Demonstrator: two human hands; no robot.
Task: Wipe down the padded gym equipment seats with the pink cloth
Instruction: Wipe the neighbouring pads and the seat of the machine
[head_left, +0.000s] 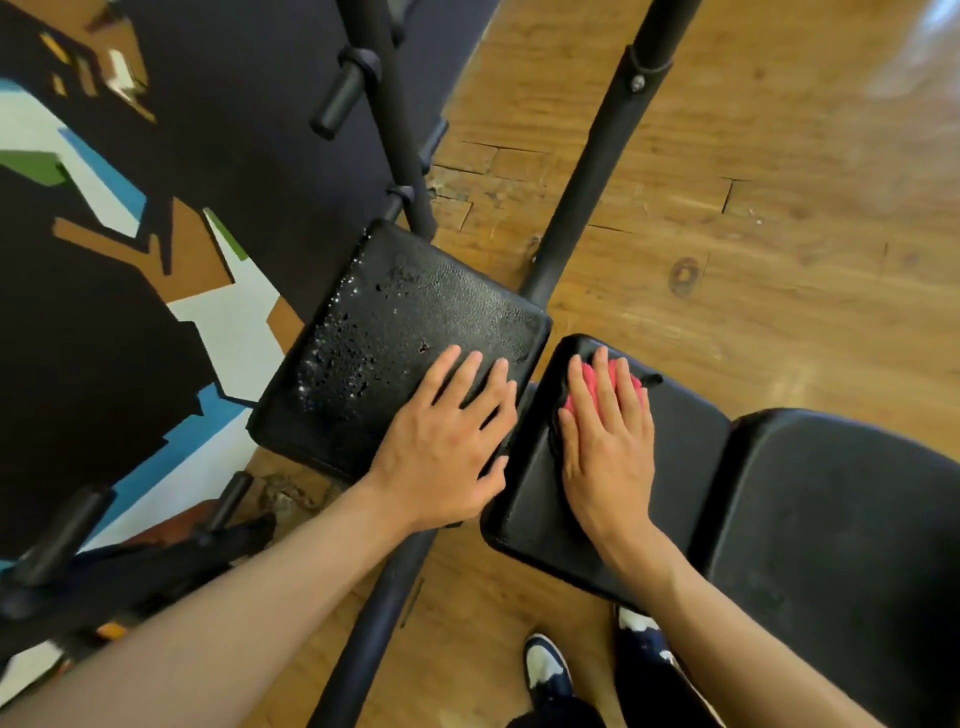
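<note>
Far left, a painted wall panel (104, 291) in black, white, blue and brown is seen, with black frame tubes and a stubby handle peg (340, 98) in front of it. Next over, the left pad (395, 322) is covered in droplets, thickest along its left edge, so that one probably hasn't been wiped yet. The left hand (447, 441) is laid flat on that pad's near right corner, fingers straight and spread, nothing grasped, likely just bracing. Across a narrow gap, the middle pad (670, 467) is where the work is being done: the pink cloth (587, 376) is pressed onto its far left corner under the right hand (608, 436), fingers straight on top of it rather than curled round it. For a decent wipe, the cloth should probably be spread out more, since it looks bunched up, and overlapping strokes pulled from the far edge toward the body, with the rounded rims and the seam beside the gap caught too. Further right, a third pad (841, 519) butts up against the middle one. A diagonal frame bar (592, 171) runs right past the far corner, so strokes there are tight; open wooden floor (779, 234) lies on the far right, leaving plenty of room that way. Shoes (548, 665) are seen below the bench.
</note>
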